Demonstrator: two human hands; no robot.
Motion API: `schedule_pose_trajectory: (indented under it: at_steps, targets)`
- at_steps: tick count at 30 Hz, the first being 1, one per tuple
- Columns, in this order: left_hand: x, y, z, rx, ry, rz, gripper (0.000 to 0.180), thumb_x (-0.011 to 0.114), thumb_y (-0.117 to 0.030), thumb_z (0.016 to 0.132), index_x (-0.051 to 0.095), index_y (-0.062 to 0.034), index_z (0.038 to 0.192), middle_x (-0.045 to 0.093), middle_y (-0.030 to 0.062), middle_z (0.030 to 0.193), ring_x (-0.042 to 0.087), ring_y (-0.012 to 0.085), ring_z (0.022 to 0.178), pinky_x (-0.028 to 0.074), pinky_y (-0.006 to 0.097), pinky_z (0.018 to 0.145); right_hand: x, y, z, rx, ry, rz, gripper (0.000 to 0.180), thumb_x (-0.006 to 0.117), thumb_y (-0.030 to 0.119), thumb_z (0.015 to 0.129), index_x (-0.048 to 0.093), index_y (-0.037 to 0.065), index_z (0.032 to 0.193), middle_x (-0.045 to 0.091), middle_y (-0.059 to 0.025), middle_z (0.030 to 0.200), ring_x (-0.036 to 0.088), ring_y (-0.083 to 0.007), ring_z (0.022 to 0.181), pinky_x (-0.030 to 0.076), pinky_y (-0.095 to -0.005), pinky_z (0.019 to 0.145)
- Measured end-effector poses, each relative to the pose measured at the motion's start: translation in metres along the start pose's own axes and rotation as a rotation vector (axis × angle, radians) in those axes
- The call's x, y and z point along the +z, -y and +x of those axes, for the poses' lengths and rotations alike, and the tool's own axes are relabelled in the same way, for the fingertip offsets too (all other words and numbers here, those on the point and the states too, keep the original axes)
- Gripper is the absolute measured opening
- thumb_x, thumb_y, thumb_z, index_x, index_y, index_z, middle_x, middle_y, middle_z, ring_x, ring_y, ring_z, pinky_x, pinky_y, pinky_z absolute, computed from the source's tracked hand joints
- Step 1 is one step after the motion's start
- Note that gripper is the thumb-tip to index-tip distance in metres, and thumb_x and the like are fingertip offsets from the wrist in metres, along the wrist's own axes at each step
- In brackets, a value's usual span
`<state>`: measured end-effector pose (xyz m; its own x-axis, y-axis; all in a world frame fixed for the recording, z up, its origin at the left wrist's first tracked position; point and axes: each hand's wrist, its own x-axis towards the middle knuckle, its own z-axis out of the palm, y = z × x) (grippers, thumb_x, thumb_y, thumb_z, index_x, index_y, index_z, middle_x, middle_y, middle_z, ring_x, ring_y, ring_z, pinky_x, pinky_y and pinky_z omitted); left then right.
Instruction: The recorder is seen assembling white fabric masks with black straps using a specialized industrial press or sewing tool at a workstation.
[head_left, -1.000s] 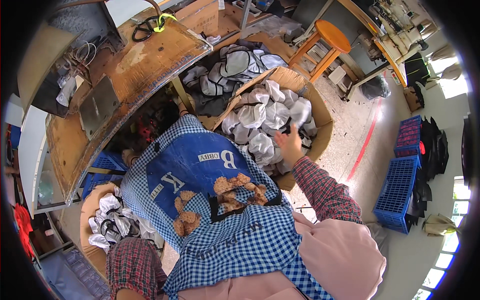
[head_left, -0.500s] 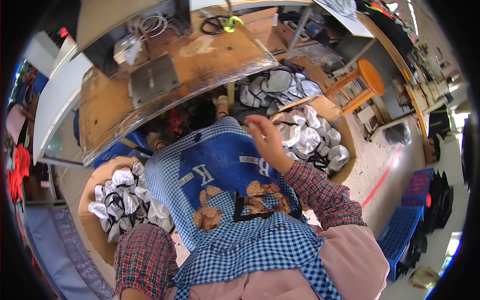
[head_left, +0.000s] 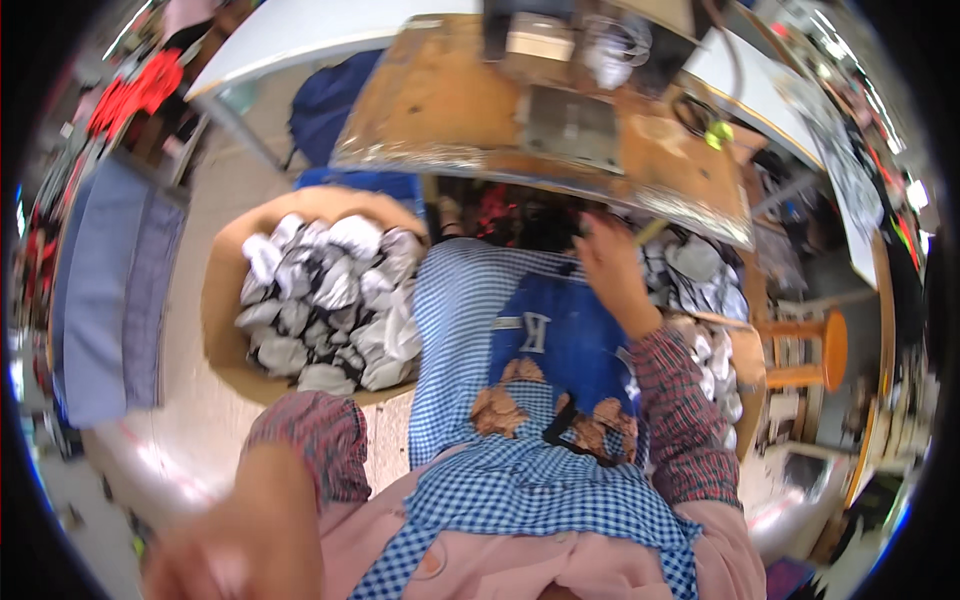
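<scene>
The right hand (head_left: pixel 612 272) was down among the grey and white folded cloth bundles (head_left: pixel 700 285) in the brown cardboard carton at the person's right a second ago. It has since lifted out, crossed above the lap and now reaches forward to the near edge of the worn brown wooden surface (head_left: pixel 440 110). It lies just beside those bundles but no longer among them. It is seen from the back with the fingers stretched ahead, and I cannot tell whether its grip is released or closed on anything. The left hand (head_left: pixel 215 560) has come up close to the camera at the lower left. It is too blurred to show whether it is clenched or loose. The view has also swung left, so the second round brown carton (head_left: pixel 222 290), heaped with similar grey and white bundles (head_left: pixel 325 300), now sits in plain sight on the floor. The blue and white checked apron (head_left: pixel 470 300) covers the lap between the two cartons. A grey metal plate (head_left: pixel 570 125) lies on the surface beyond the right hand.
</scene>
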<state>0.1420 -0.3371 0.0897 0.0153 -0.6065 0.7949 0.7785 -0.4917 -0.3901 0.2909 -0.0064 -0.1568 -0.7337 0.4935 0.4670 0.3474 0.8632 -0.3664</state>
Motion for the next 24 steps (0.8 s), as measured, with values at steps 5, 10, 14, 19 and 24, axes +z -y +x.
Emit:
schedule_pose_trajectory:
  at_steps: [5,10,14,19,24]
  targets:
    - [-0.126,0.053,-0.094,-0.889,0.404,0.971,0.017,0.06,-0.007,0.094,0.061,-0.0032,0.111,0.064,0.0071,0.1,0.06,0.0103,0.086,0.049,0.024,0.078,0.007,-0.009,-0.038,0.157,0.029,0.146,0.033,0.06,0.012,0.092,0.054,0.001,0.122,0.06,-0.0226,0.118,0.057,-0.0415,0.109,0.046,-0.044,0.093]
    - [-0.375,0.042,-0.213,-1.546,0.621,1.226,0.039,0.068,-0.014,0.085,0.061,0.0044,0.119,0.066,0.0095,0.102,0.062,0.0159,0.091,0.05,0.029,0.081,0.009,0.007,-0.033,0.142,0.041,0.156,0.029,0.058,0.012,0.093,0.056,0.0,0.12,0.06,-0.0224,0.117,0.058,-0.0408,0.107,0.046,-0.0428,0.092]
    - [-0.472,0.027,-0.265,-1.569,0.855,1.566,0.069,0.074,-0.039,0.073,0.054,0.0004,0.127,0.063,0.0222,0.109,0.06,0.0357,0.105,0.047,0.042,0.094,0.012,0.018,-0.029,0.072,0.086,0.118,0.028,0.056,0.011,0.093,0.056,-0.001,0.119,0.06,-0.0223,0.116,0.058,-0.041,0.104,0.047,-0.0422,0.09]
    - [-0.482,0.06,-0.305,-1.729,0.808,1.991,0.095,0.074,-0.058,0.068,0.041,-0.0037,0.139,0.046,0.0263,0.132,0.046,0.0434,0.123,0.04,0.05,0.101,0.005,0.012,-0.033,0.202,0.151,0.052,0.026,0.056,0.01,0.093,0.058,-0.001,0.116,0.062,-0.0232,0.112,0.06,-0.0414,0.1,0.048,-0.0425,0.087]
    - [-0.535,0.067,-0.315,-1.809,0.75,1.742,0.121,0.08,-0.065,0.06,0.029,0.009,0.14,0.027,0.0333,0.147,0.026,0.0484,0.138,0.032,0.05,0.11,0.008,0.012,-0.03,0.304,0.239,0.031,0.024,0.056,0.01,0.092,0.059,-0.001,0.114,0.064,-0.0234,0.107,0.061,-0.0409,0.097,0.049,-0.0427,0.085]
